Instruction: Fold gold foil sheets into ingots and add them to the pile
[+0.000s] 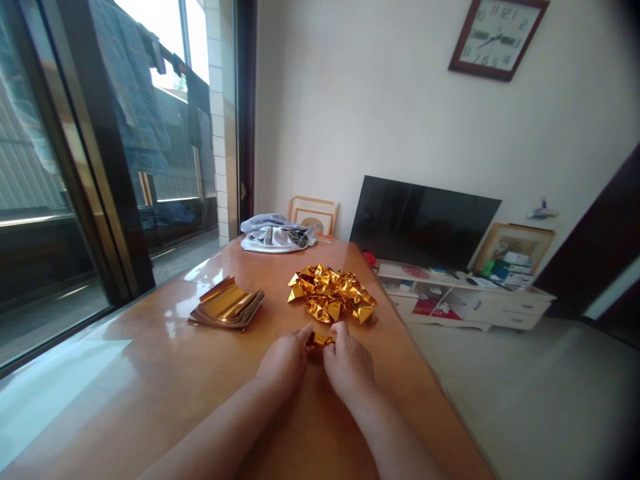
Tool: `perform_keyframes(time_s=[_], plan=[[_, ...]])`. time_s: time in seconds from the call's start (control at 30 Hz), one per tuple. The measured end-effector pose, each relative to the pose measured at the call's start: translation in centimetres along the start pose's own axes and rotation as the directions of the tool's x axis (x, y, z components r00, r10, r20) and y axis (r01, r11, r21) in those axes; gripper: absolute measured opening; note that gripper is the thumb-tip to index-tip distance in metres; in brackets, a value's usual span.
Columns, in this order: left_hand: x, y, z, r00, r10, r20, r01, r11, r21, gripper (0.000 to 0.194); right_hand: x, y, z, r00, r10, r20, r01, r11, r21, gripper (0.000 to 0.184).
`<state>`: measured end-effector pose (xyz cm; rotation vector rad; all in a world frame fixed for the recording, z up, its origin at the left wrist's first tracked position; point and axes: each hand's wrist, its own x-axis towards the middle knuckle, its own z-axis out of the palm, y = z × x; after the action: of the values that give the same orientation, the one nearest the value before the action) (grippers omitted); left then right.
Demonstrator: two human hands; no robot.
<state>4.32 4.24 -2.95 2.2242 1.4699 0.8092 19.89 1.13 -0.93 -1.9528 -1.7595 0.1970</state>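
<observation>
A small folded piece of gold foil paper point(319, 341) is held just above the wooden table, gripped at its two ends. My left hand point(286, 353) pinches its left end, fingers closed. At the right end, my right hand point(349, 360) is closed on the same piece, with the thumb and forefinger on top. Right beyond my hands lies a pile of folded gold foil paper pieces point(333, 293). To the left sits a stack of flat gold foil paper sheets point(227, 305), curled up at the edges.
A grey-white cloth bundle point(277, 233) rests at the far end of the glossy wooden table point(200, 393). Beyond the table's right edge, a television point(425, 223) stands on a white cabinet point(475, 303). A sliding glass door point(100, 167) borders the left side.
</observation>
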Motion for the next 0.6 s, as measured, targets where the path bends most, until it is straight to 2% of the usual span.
perform_keyframes(time_s=[0.1, 0.2, 0.27, 0.33, 0.4, 0.43, 0.6], plan=[[-0.1, -0.1, 0.2, 1.0, 0.012, 0.005, -0.011, 0.998, -0.063, 0.047, 0.2, 0.4, 0.2, 1.0, -0.002, -0.001, 0.002, 0.997, 0.073, 0.033], [0.1, -0.1, -0.1, 0.997, -0.061, -0.041, 0.045, 0.951, -0.305, 0.049, 0.8, 1.3, 0.5, 0.999, 0.022, -0.039, -0.011, 0.965, 0.261, 0.025], [0.3, 0.1, -0.5, 0.986, -0.161, -0.035, 0.115, 0.826, -0.552, 0.05, 1.2, 1.7, 0.6, 0.996, 0.084, -0.033, -0.058, 0.881, 0.47, 0.02], [0.5, 0.3, -1.1, 0.966, -0.257, 0.034, 0.195, 0.632, -0.75, 0.052, 1.5, 1.9, 0.6, 0.985, 0.163, 0.05, -0.151, 0.698, 0.7, 0.017], [0.5, 0.5, -1.6, 0.946, -0.3, 0.123, 0.257, 0.463, -0.848, 0.05, 1.5, 1.9, 0.5, 0.968, 0.196, 0.158, -0.238, 0.507, 0.829, 0.015], [0.6, 0.6, -1.9, 0.943, -0.289, 0.166, 0.278, 0.404, -0.871, 0.048, 1.5, 1.9, 0.3, 0.96, 0.196, 0.198, -0.267, 0.445, 0.855, 0.015], [0.5, 1.1, -2.0, 0.916, -0.182, 0.357, 0.39, 0.201, -0.899, 0.04, 1.4, 2.0, -0.3, 0.949, 0.155, 0.273, -0.311, 0.342, 0.887, 0.017]])
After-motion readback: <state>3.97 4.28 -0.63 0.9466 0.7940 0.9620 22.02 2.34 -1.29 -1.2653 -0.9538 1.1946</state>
